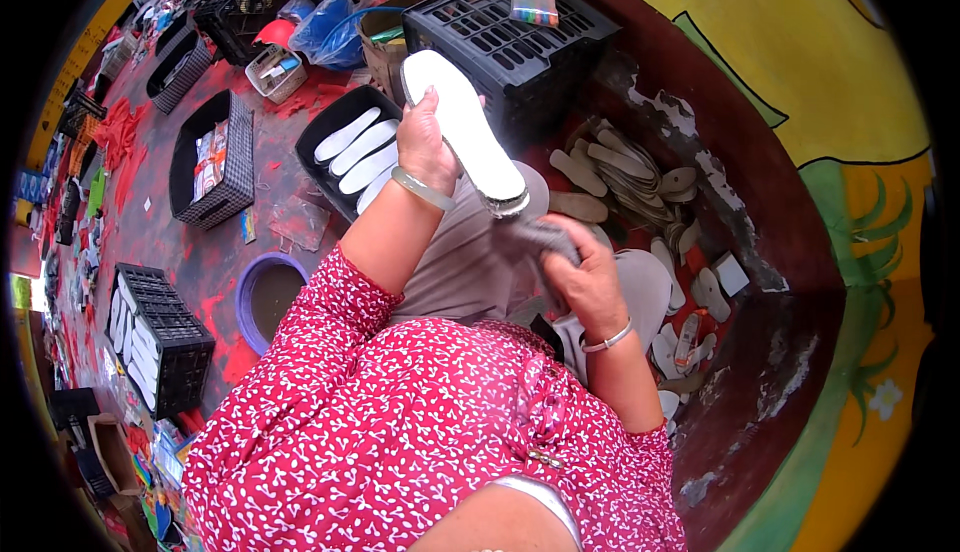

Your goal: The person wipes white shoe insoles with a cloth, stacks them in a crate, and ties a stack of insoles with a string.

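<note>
My left hand [424,144] grips a white shoe sole [455,112] by its side, with the thumb lying on the white face. The sole has a dark edge and is held up at a slant, its narrower end pointing down toward my right hand. My right hand [588,277] is closed on a crumpled grey rag [540,240], which is smeared by motion. The rag is right at the lower end of the sole; whether it touches is hard to make out. Beyond my left forearm, a black basket [318,132] holds several white soles [362,156] in a row.
Loose soles [625,167] lie heaped by the wall at right. An upturned black crate [480,37] carries a pack of coloured pens [534,3]. At left are a purple-rimmed bucket [243,297], a crate of soles [185,360] and a woven basket [238,137].
</note>
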`<move>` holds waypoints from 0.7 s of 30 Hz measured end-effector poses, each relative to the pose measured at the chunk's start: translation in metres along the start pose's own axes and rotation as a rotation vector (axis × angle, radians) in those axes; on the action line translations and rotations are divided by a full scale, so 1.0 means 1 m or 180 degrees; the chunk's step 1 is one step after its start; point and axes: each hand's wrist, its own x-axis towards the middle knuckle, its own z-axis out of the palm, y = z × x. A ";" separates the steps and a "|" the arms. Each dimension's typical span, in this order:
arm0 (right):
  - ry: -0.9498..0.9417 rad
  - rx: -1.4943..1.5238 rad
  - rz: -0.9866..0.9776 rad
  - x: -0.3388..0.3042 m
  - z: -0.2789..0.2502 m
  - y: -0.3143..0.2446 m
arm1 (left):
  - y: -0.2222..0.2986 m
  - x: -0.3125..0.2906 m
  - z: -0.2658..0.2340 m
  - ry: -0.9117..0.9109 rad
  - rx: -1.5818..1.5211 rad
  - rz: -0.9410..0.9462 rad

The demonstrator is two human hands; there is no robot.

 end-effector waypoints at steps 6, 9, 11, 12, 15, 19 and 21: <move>0.1076 -0.2856 -0.1617 0.004 0.009 -0.022 | -0.016 -0.016 0.006 0.0201 0.0177 0.0007; 0.1128 -0.3360 -0.2132 0.009 0.012 -0.014 | -0.031 -0.024 0.006 0.0269 0.0191 -0.0140; 0.1232 -0.2886 -0.1961 0.013 0.010 -0.006 | -0.027 -0.031 0.011 0.0012 0.0062 -0.0252; 0.1230 -0.2092 -0.1647 0.012 0.010 -0.008 | -0.023 -0.034 0.015 -0.0121 0.0000 -0.0304; 0.0949 0.0154 -0.0887 0.019 0.002 0.009 | -0.022 -0.043 0.019 -0.0817 -0.0470 -0.0544; 0.0688 0.1991 -0.0020 0.014 0.013 0.010 | -0.032 -0.044 0.016 -0.1046 -0.0618 -0.0836; 0.0397 0.1888 0.0215 0.011 0.012 0.010 | -0.037 -0.042 0.007 -0.0856 -0.0511 -0.0945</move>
